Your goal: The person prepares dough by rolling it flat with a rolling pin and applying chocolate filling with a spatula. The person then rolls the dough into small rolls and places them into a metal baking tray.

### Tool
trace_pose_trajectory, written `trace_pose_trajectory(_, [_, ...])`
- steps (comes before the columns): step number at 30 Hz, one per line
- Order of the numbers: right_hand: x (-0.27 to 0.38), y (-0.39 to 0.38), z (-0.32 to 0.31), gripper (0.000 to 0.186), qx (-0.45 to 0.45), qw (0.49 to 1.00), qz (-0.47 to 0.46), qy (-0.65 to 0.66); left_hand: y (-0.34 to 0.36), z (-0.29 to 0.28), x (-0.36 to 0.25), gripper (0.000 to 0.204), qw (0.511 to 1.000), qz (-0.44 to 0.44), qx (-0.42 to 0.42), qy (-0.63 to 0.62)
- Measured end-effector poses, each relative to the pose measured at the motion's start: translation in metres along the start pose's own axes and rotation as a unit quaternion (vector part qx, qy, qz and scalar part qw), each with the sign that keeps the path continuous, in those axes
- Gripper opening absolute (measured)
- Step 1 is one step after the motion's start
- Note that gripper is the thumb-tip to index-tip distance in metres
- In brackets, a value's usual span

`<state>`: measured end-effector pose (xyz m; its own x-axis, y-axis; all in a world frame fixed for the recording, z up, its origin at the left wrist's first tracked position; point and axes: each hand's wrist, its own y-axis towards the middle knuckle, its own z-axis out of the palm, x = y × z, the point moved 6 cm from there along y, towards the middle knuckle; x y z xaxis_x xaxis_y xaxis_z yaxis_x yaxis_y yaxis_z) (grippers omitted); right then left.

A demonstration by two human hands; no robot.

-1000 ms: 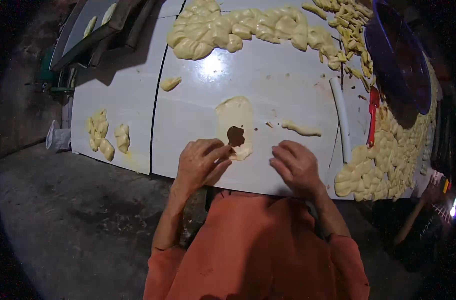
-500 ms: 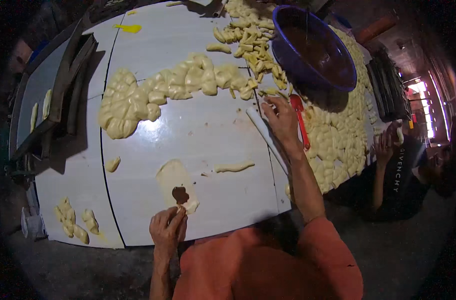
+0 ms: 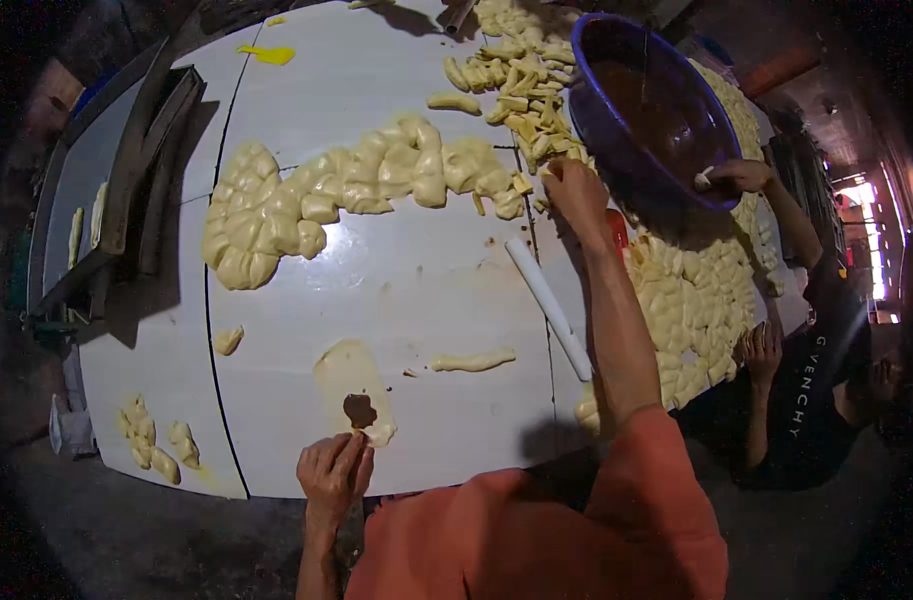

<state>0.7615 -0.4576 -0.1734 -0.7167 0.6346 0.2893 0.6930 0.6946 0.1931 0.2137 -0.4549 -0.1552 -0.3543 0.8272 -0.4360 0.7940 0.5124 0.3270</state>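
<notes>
Near the table's front edge lies a thin flat dough sheet (image 3: 348, 365) with a dark brown dab of filling (image 3: 358, 410) on its lower part. My left hand (image 3: 334, 468) pinches the sheet's near edge just below the dab. My right hand (image 3: 579, 200) is stretched out to the pile of pale yellow cut strips (image 3: 538, 115), its fingers bent down at the pile's near end; what they hold, if anything, is hidden. A white rolling pin (image 3: 548, 308) lies left of my right forearm. A rolled dough stick (image 3: 473, 360) rests right of the sheet.
A large blue basin (image 3: 588, 110) of brown liquid stands at the far right, where a co-worker's hand (image 3: 741, 177) holds a pale piece over its rim. Dough lumps (image 3: 366, 170) spread across the middle; many more (image 3: 681, 300) cover the right side. Metal trays (image 3: 126, 190) stand left.
My right hand has moved farther away, from beside the rolling pin to the strips. A co-worker's hand has come to the basin's rim. My left hand stays at the dough sheet.
</notes>
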Motion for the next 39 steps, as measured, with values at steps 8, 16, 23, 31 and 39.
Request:
trace_pose_trajectory(8, [0.026, -0.034, -0.031, 0.045, 0.043, 0.993, 0.036, 0.1, 0.001, -0.005, 0.004, 0.023, 0.999, -0.007, -0.022, -0.024])
trace_pose_trajectory(16, [0.205, -0.205, -0.036, 0.03, 0.315, 0.906, -0.023, 0.281, -0.006, -0.004, 0.01, 0.03, 0.999, -0.022, -0.015, -0.026])
trace_pose_trajectory(23, [0.275, -0.273, -0.003, 0.019, 0.312, 0.865, -0.244, 0.309, -0.004, -0.004, 0.014, 0.03, 0.996, -0.029, -0.007, -0.08])
trace_pose_trajectory(31, [0.271, -0.282, -0.017, 0.02, 0.175, 0.921, -0.273, 0.217, -0.003, -0.012, 0.022, 0.03, 0.991, -0.016, 0.018, -0.13])
trace_pose_trajectory(39, [0.267, -0.296, -0.012, 0.023, 0.175, 0.912, -0.306, 0.212, 0.006, -0.019, 0.031, 0.025, 0.993, 0.038, 0.047, -0.104])
